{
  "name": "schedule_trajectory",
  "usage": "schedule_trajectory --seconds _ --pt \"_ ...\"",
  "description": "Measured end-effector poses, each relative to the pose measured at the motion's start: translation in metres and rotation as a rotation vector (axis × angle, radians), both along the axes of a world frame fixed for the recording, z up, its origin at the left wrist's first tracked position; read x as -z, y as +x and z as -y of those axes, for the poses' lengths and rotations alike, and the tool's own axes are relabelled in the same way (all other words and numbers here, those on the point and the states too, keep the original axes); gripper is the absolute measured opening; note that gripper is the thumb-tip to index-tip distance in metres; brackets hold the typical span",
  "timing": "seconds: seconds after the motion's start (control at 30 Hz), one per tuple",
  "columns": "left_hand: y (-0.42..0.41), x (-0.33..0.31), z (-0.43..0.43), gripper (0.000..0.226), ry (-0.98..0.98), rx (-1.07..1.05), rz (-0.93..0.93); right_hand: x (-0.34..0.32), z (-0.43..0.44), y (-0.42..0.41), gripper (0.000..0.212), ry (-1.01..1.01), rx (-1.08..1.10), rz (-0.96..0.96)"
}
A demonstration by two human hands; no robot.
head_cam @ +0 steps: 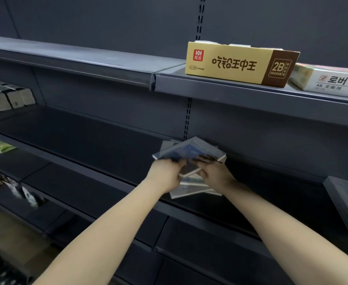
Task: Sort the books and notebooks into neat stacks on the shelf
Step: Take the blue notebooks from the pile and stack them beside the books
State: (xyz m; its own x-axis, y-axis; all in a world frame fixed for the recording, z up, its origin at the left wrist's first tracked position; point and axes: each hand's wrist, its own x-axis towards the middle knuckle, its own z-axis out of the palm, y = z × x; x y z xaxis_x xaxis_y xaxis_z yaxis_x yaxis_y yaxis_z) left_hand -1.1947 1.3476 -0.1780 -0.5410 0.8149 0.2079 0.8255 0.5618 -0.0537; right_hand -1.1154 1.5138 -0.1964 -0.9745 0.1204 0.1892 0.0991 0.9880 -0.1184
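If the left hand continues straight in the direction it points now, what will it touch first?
The left hand already grips the blue notebook, held tilted above the loose pile. Pushed straight on, that notebook would probably meet the shelf's back panel first, though depth is unclear here.

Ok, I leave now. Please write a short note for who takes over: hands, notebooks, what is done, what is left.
Left hand and right hand both grip a spiral notebook, tilted above the skewed pile; that area is blurred.
That pile lies on the middle shelf; a neater stack lies at the far right.
Done: the right stack, it seems. Left: square up the pile.
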Motion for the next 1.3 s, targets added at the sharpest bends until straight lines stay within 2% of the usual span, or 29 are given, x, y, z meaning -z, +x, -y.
schedule_trajectory --seconds 0.07,0.13,0.23,0.37,0.47,0.6,0.67,0.77,0.87,0.97,1.07,1.13,1.2,1.3 --pt "-0.007 0.005 0.007 0.051 0.014 -0.013 0.188 -0.002 0.000 0.002 0.050 -0.017 0.008 0.013" --pt "-0.009 0.009 0.010 0.065 -0.011 -0.026 0.250 -0.005 0.003 0.004 0.049 -0.014 0.032 0.047" --pt "-0.010 0.013 0.006 0.070 -0.080 -0.002 0.196 -0.013 0.013 0.007 0.051 0.023 0.070 0.087" --pt "-0.010 0.001 0.005 0.055 -0.127 0.041 0.042 -0.026 0.045 0.002 0.048 0.093 0.206 0.173" --pt "-0.010 -0.004 0.004 0.054 -0.184 0.042 -0.069 -0.033 0.061 -0.002 0.041 0.139 0.240 0.178" --pt "-0.015 -0.002 0.003 0.063 -0.189 0.064 -0.135 -0.033 0.058 0.003 0.034 0.088 0.229 0.129" --pt "-0.015 -0.003 0.005 0.057 -0.170 0.103 -0.133 -0.027 0.053 0.008 0.033 0.027 0.214 0.128" --pt "-0.017 0.002 0.011 0.047 -0.068 0.111 0.022 -0.020 0.050 0.019 0.037 -0.070 0.176 0.080" --pt "-0.024 0.011 0.014 0.065 -0.074 0.123 0.164 -0.017 0.047 0.037 0.044 -0.162 0.112 0.031" --pt "-0.022 0.015 0.013 0.076 -0.116 0.182 0.148 -0.016 0.041 0.051 0.047 -0.217 0.105 0.010" --pt "-0.012 0.012 0.008 0.068 -0.139 0.225 0.059 -0.020 0.042 0.052 0.039 -0.167 0.116 0.052" --pt "-0.005 0.001 0.000 0.060 -0.236 0.229 -0.015 -0.022 0.050 0.047 0.032 -0.091 0.160 0.115" --pt "0.004 -0.008 -0.011 0.051 -0.326 0.256 -0.101 -0.021 0.056 0.042 0.036 0.026 0.274 0.163" --pt "0.014 -0.013 -0.019 0.041 -0.297 0.308 -0.179 -0.013 0.057 0.042 0.043 0.179 0.370 0.156"
